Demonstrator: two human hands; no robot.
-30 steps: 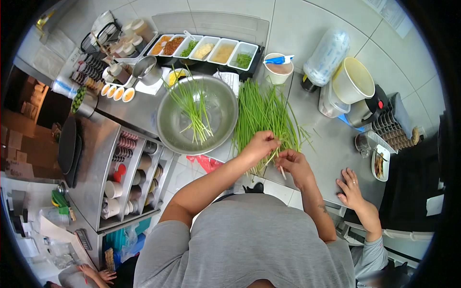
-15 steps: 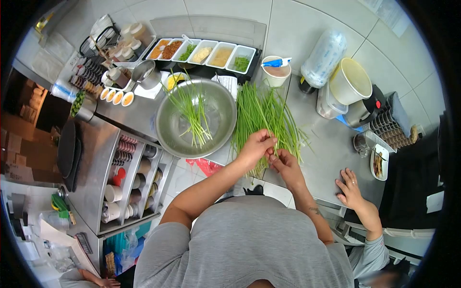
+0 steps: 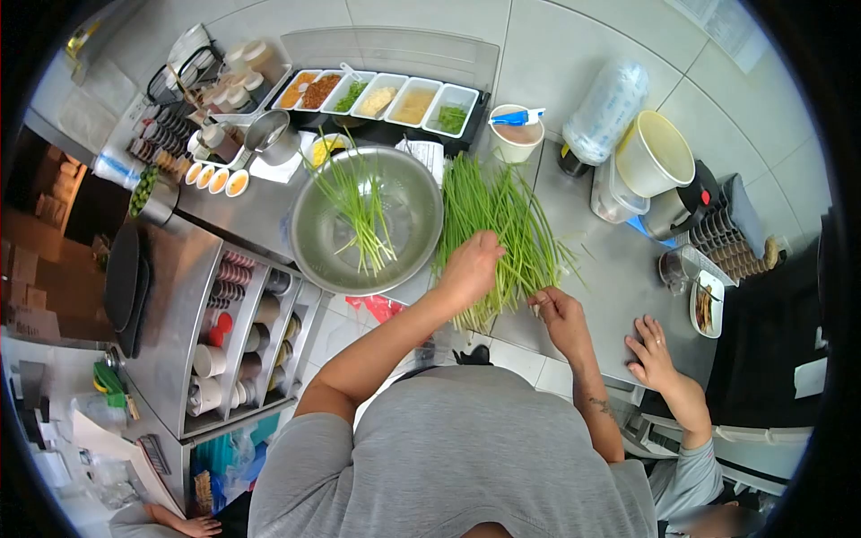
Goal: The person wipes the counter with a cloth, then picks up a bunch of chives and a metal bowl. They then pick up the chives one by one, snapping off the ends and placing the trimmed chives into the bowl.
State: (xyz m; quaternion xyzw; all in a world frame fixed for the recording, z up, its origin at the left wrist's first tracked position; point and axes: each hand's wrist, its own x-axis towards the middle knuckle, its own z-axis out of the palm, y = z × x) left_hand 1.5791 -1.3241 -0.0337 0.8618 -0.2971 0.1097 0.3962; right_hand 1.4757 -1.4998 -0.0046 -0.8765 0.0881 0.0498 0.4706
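A large pile of long green chives (image 3: 525,224) lies on the steel counter, pale ends towards me. My left hand (image 3: 471,273) is over the left side of the pile, fingers curled closed around chive stalks that it partly hides. At the pile's lower right edge, my right hand (image 3: 562,323) is closed in a pinch. Whatever its fingertips hold is too small to make out. Left of the pile stands a wide steel bowl (image 3: 305,255) with a smaller bunch of chives (image 3: 366,229) leaning inside it.
Another person's hand (image 3: 653,352) rests flat on the counter at right, near a white dish (image 3: 707,309) of food. Behind are a row of topping tubs (image 3: 413,105), a white tub with a blue-handled tool (image 3: 516,142) and a cream bucket (image 3: 659,152). Shelves (image 3: 242,359) of cups stand lower left.
My hands, together at the chive ends before, have moved apart. The left has shifted slightly left, the right down and to the right. The other person's hand stays put.
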